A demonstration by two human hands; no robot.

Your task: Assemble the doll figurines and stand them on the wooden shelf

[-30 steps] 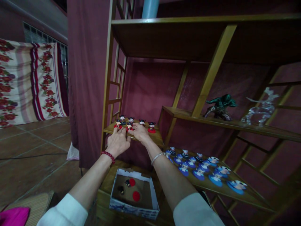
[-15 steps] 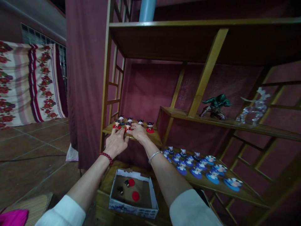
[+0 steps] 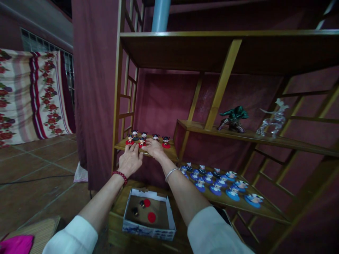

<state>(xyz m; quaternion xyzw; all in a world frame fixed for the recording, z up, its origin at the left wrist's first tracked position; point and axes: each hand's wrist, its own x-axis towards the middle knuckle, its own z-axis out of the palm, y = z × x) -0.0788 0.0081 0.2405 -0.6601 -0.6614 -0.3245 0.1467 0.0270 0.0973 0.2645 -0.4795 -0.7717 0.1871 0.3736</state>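
Observation:
On the small upper-left shelf (image 3: 170,152) stand several little figurines with black hair, some on red round bases. My left hand (image 3: 130,161) lies at the shelf's front edge, its fingers stretched toward the front-left figurine (image 3: 130,139) and its thumb apart. My right hand (image 3: 155,148) reaches in from the right, thumb and fingers at the side of the front-middle figurine (image 3: 142,141); its red base is partly hidden. Farther right, another figurine (image 3: 166,141) stands clear of both hands. Below, an open cardboard box (image 3: 148,231) contains red discs (image 3: 151,217) and small dark figures (image 3: 135,211).
Several blue-based figurines (image 3: 215,188) stand on the lower right shelf. Above them are a green figure (image 3: 234,118) and a clear animal figure (image 3: 274,118). A blue cylinder (image 3: 161,16) stands on the top shelf. A curtain (image 3: 96,88) hangs at left.
The view has shifted slightly, so the shelves on the right appear farther left. Both hands keep nearly the same place at the front figurines.

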